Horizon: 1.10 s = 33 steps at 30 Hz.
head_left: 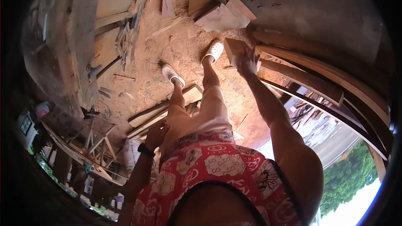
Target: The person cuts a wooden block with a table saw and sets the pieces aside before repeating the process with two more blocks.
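Observation:
My right hand (248, 63) reaches forward and lies over a brown wooden block (235, 49), its fingers bent around the block's side. The block is just right of my right shoe (215, 49). My left hand (156, 135), with a dark watch (146, 150) on the wrist, hangs beside my left thigh. Its fingers look curled in, and I see nothing in them, though shadow hides part of the hand.
Large wooden planks (301, 73) run along the right side. Angular wood offcuts (209, 0) lie ahead on the sawdust-covered floor (167, 44). A big wooden slab (86, 37) stands at left. Long boards (146, 117) lie behind my left shoe (172, 74).

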Each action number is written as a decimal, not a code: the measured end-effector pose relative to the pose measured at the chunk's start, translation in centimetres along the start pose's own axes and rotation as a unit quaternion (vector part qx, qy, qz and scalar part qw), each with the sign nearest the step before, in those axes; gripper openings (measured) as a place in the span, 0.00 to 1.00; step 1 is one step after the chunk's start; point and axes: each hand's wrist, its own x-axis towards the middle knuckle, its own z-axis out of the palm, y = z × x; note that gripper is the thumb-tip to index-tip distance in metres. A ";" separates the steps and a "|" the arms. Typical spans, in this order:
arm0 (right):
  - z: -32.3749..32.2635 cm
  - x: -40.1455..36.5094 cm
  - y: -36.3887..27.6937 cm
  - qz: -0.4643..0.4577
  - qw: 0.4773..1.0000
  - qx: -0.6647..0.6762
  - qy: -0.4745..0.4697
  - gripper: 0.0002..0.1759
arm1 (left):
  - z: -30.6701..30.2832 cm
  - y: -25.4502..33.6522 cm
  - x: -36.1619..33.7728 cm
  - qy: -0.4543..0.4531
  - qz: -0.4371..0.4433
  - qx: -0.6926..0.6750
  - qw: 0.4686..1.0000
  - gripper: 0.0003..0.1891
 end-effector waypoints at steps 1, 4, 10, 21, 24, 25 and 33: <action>-2.2 -0.4 -0.8 0.019 0.998 0.061 -0.017 0.39 | 0.1 -0.9 0.4 -0.004 0.076 0.062 0.995 0.18; -10.2 -1.4 -4.5 0.026 0.997 0.077 0.013 0.39 | -1.6 1.3 -0.6 0.006 0.216 0.115 0.970 0.15; -24.3 -5.1 -10.4 0.022 0.954 0.298 -0.002 0.41 | -1.3 -3.3 2.4 0.011 0.220 -0.154 0.963 0.28; -32.6 -9.5 -28.4 -0.024 0.407 0.899 -0.160 0.49 | -14.7 -2.3 -3.4 0.179 0.380 -0.324 0.848 0.41; -33.4 -4.9 -34.3 -0.063 0.357 0.901 -0.240 0.46 | -19.5 -2.4 -1.8 0.191 0.406 -0.467 0.762 0.36; -33.9 -3.5 -36.3 -0.069 0.359 0.898 -0.246 0.46 | -20.5 -2.6 -1.0 0.254 0.362 -0.475 0.761 0.35; -36.1 6.1 -49.4 -0.108 0.293 0.870 -0.383 0.40 | -30.9 -3.1 3.2 0.584 0.295 -0.264 0.709 0.38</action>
